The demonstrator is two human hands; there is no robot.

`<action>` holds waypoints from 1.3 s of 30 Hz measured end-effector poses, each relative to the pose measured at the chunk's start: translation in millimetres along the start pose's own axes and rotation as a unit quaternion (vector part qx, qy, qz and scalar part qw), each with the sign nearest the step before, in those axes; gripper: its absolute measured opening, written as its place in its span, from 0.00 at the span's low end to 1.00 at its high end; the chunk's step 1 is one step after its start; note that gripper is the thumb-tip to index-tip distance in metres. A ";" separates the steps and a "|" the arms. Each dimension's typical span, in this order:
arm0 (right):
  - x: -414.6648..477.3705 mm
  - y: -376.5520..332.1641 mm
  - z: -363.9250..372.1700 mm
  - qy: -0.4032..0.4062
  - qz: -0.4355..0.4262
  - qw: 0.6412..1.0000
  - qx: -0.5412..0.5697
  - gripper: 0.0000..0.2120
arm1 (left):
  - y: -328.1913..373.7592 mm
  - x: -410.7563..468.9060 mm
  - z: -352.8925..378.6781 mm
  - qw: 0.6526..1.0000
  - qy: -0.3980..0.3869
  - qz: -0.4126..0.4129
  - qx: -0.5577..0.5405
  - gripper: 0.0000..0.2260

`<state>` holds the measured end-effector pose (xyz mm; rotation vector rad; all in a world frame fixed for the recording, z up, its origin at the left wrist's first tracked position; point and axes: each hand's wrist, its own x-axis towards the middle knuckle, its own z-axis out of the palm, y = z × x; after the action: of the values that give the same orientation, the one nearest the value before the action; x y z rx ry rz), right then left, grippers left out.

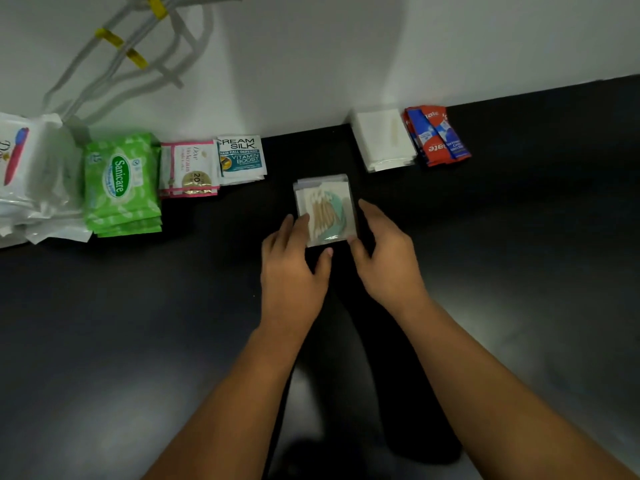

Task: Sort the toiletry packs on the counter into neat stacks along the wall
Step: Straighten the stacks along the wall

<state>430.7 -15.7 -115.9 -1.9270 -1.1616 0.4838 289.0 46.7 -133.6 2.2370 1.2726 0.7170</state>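
The counter (pixel 138 323) is dark and smooth, with a dull sheen that gives soft reflections. The swab pack (pixel 325 209) at its middle is clear glossy plastic over pale, wood-coloured sticks with white fluffy tips. The green wipe packs (pixel 121 185) toward the back left are shiny printed film. The wrapped packs (pixel 52 181) at the left edge sit in crinkled clear plastic. The wall (pixel 450 46) looks matt.

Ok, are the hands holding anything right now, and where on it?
Yes, the cotton swab packs. The left hand grips their left edge and near corner, and the right hand grips their right edge.
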 end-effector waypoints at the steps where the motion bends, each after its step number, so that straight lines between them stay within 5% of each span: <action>1: -1.8 4.8 -1.6 -0.002 -0.031 0.999 -0.040 0.26 | -7.1 2.7 0.2 0.999 0.010 0.023 0.046 0.26; 7: 10.2 35.3 7.3 0.019 -0.161 0.967 -0.199 0.18 | -29.1 18.6 6.9 0.978 0.031 0.132 0.159 0.19; 14: 41.8 31.8 7.8 0.044 -0.195 0.949 -0.243 0.17 | -27.9 40.4 21.7 0.977 0.052 0.131 0.159 0.15; 28: 103.3 3.5 24.5 -0.057 -0.012 0.949 -0.309 0.24 | -23.0 119.5 29.9 0.978 0.040 0.090 0.183 0.16; 39: 112.0 -0.8 20.1 -0.085 0.014 0.954 -0.286 0.28 | -11.6 129.7 29.4 0.979 0.027 0.077 0.188 0.17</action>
<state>473.0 89.9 -118.0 -2.4320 -1.5086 0.3558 356.8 161.6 -135.8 2.6618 1.3645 0.6364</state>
